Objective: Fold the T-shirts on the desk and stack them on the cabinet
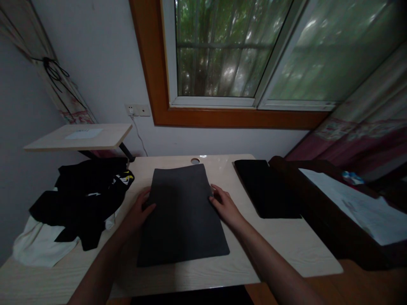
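A dark grey, flat rectangular board [184, 216] lies in front of me over the light wooden table, its far edge seeming slightly raised. My left hand [143, 208] holds its left edge, thumb on the top face and the other fingers at the side, partly hidden. On the opposite edge, my right hand [222, 204] grips in the same way, thumb on top. To the left is a heap of black clothes [92, 190] with white and yellow print on one piece. A white cloth [41, 241] pokes out beneath the heap.
A black flat pad [267, 188] rests at the table's [286, 254] right side. Beyond it stands dark brown furniture with a white sheet [352, 203] on top. A small raised shelf [79, 137] is at back left. Behind are a wall socket [137, 110] and a window.
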Demonstrator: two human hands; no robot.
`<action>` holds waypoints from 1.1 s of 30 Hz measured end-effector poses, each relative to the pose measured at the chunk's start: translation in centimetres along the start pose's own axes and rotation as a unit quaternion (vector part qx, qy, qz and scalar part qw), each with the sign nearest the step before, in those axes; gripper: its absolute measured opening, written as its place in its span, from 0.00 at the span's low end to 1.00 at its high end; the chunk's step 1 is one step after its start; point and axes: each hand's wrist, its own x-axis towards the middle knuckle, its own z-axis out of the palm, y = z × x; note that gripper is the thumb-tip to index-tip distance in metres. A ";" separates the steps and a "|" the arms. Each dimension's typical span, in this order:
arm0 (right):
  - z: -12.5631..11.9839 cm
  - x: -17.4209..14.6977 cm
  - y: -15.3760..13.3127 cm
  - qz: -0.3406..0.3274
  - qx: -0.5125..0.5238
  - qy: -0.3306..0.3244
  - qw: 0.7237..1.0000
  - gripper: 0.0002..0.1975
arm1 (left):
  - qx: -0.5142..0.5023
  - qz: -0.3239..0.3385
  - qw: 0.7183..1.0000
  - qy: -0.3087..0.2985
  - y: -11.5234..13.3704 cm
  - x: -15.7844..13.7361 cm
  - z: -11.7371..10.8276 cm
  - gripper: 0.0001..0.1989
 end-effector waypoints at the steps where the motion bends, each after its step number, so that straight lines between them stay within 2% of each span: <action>1: 0.0 0.4 0.1 0.006 0.010 -0.008 1.000 0.29 | -0.010 -0.007 1.000 -0.012 0.1 0.6 -0.2 0.38; 4: 0.2 1.5 0.1 0.013 0.042 -0.021 0.999 0.30 | 0.013 -0.007 0.999 -0.030 0.6 2.3 -0.4 0.38; 7: 0.3 1.9 -0.2 0.008 0.055 -0.027 0.998 0.31 | 0.067 -0.002 0.998 -0.021 1.1 3.3 -0.3 0.36; 13: 0.5 1.3 -0.7 0.011 0.022 -0.039 0.999 0.33 | 0.070 -0.005 0.997 -0.028 1.9 2.9 0.1 0.38; 17: 0.4 1.1 -0.4 -0.030 0.035 -0.067 0.997 0.24 | 0.097 0.019 0.994 -0.043 2.6 2.1 0.0 0.41; 21: 0.3 1.1 -0.2 -0.040 0.058 -0.069 0.995 0.16 | 0.078 0.018 0.995 -0.068 3.0 1.6 -0.1 0.41; 28: 0.0 0.9 -0.6 0.029 0.178 -0.069 0.981 0.15 | 0.013 0.006 0.998 -0.065 2.8 1.4 -0.2 0.39; 33: -0.1 0.9 -0.5 0.062 0.264 -0.063 0.961 0.16 | -0.001 0.003 0.999 -0.051 2.5 1.4 -0.4 0.38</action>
